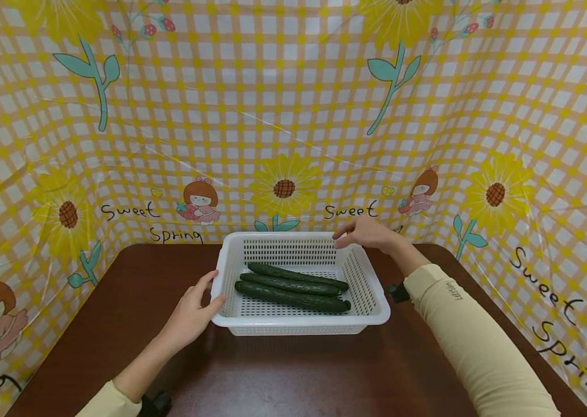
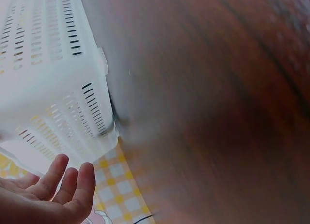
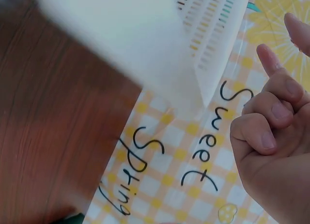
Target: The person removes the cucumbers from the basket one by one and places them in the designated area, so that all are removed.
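Note:
Three dark green cucumbers lie side by side in a white plastic basket with slotted walls; the front cucumber is the thickest. My left hand is at the basket's left rim, thumb and fingertips right at the edge. In the left wrist view its fingers are loosely bent beside the slotted wall. Above the back right corner of the basket hovers my right hand, holding nothing. In the right wrist view, its index finger and thumb stand apart while the other fingers curl toward the palm.
The basket stands on a dark brown wooden table. A yellow checked cloth with flowers and lettering hangs behind the table and along both sides. Black bands sit at both wrists, by the pale yellow sleeves.

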The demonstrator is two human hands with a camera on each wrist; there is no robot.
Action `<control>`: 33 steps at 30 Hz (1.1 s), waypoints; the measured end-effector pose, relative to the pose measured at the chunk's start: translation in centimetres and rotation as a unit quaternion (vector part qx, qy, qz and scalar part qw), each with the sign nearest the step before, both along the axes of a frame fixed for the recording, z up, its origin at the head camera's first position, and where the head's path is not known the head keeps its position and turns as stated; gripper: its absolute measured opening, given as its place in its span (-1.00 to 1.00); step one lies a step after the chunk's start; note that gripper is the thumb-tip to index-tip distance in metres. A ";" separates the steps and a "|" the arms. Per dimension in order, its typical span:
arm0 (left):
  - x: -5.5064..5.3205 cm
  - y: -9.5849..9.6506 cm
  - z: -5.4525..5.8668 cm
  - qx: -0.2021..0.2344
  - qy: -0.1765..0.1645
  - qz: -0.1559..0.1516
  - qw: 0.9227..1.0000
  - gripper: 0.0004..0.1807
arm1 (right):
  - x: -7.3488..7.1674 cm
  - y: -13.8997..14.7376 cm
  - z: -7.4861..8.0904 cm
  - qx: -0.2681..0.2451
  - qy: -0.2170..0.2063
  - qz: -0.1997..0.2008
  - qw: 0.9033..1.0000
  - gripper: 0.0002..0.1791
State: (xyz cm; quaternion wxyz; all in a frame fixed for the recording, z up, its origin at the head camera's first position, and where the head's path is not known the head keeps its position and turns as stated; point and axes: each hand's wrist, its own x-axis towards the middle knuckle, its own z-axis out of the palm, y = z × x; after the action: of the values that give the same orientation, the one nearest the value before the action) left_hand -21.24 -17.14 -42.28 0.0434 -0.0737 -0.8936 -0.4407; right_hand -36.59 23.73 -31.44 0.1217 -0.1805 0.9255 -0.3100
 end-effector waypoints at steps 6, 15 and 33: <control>0.0 0.1 0.1 0.002 -0.002 0.001 1.000 -0.27 | -0.5 -1.2 -0.6 0.002 -0.024 0.004 1.000 -0.59; 0.0 0.1 0.1 -0.001 -0.001 0.002 1.000 -0.28 | -0.8 -2.7 -0.8 -0.005 -0.066 0.020 0.998 -0.71; 0.0 0.0 -0.1 -0.001 0.002 0.003 1.000 -0.27 | -2.0 -4.7 -3.4 -0.088 -0.149 0.013 0.985 -0.63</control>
State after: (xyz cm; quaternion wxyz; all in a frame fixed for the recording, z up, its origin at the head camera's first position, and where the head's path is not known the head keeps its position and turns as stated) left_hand -21.25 -17.10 -42.34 0.0470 -0.0720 -0.8939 -0.4399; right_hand -38.61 19.05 -34.79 0.2461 -0.1543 0.8638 -0.4116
